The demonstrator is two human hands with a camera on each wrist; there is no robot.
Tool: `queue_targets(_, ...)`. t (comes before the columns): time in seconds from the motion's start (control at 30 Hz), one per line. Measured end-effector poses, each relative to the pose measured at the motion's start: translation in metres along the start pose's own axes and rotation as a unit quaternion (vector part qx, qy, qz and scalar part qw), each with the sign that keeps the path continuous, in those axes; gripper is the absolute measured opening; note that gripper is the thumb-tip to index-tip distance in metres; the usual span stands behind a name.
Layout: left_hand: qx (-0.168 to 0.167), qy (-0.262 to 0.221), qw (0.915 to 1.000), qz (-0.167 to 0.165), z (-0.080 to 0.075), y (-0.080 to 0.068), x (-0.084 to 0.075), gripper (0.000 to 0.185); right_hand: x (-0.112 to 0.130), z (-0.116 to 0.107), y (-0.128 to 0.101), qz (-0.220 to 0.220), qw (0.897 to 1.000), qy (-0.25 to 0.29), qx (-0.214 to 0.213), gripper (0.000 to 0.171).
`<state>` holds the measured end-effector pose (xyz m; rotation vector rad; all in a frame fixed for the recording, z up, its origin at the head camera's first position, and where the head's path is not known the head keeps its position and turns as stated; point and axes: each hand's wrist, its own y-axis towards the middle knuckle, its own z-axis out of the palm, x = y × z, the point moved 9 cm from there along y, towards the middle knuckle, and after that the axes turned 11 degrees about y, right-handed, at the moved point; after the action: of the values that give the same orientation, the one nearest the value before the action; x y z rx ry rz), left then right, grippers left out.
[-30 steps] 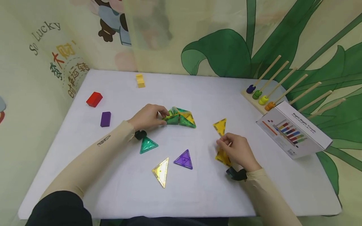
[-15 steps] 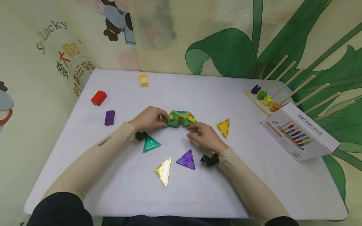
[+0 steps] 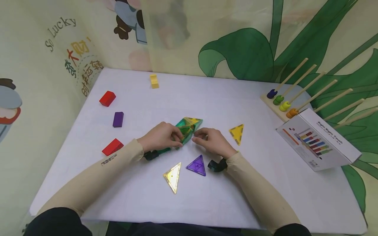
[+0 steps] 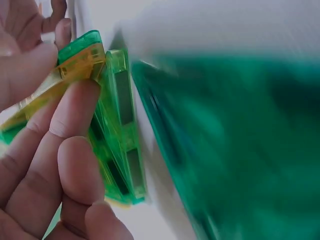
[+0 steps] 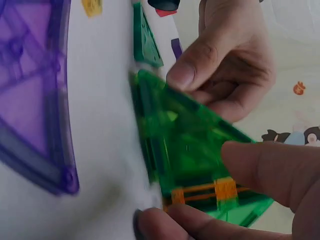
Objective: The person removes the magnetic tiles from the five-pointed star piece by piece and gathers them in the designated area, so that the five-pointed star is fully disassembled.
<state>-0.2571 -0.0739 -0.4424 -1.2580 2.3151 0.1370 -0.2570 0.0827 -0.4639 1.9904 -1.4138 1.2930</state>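
My left hand [image 3: 162, 136] pinches a folded shape of green and yellow magnetic tiles [image 3: 189, 126] near the table's middle, thumb on one side and fingers on the other. Orange hinge-like pieces [image 5: 226, 189] show on it in the right wrist view. My right hand [image 3: 214, 142] is at its right side, thumb and finger apart, fingertips right at the green edge. A green triangle tile [image 4: 250, 150] looms blurred in the left wrist view and is mostly hidden under the left wrist in the head view. A purple triangle tile [image 3: 197, 165] and a clear yellow one [image 3: 172, 177] lie nearer.
Another yellow tile [image 3: 237, 133] lies right of the hands. Red blocks [image 3: 107, 98], a purple block [image 3: 118, 119] and a yellow block [image 3: 154, 81] are on the left and back. A bead rack [image 3: 274, 106] and a white box [image 3: 319, 139] stand at the right.
My right hand has left the yellow tiles at the right and come to the tile shape. My left hand has drawn that shape nearer and turned it. A red block now shows beside the left forearm.
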Motion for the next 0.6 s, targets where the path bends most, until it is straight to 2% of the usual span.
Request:
queue_targets(0.13,-0.009,-0.003,0.9999,-0.008,0.005,0.005,-0.010,0.022,0.001,0.002,-0.004,0.008,1.000,0.011,-0.001,0.046)
queue_targets(0.33,-0.038,-0.003,0.9987,-0.035,0.007,0.017,-0.017,0.023,0.000,-0.007,0.000,0.011,0.998,0.019,-0.050,0.051)
queue_targets(0.47,-0.057,-0.016,0.9968,-0.053,0.004,0.025,-0.015,0.025,-0.002,-0.013,0.007,0.006,0.997,0.008,-0.073,0.053)
queue_targets(0.6,-0.059,-0.030,0.9956,-0.066,0.003,0.030,-0.011,0.029,-0.002,-0.018,0.013,-0.002,0.997,-0.011,-0.077,0.051)
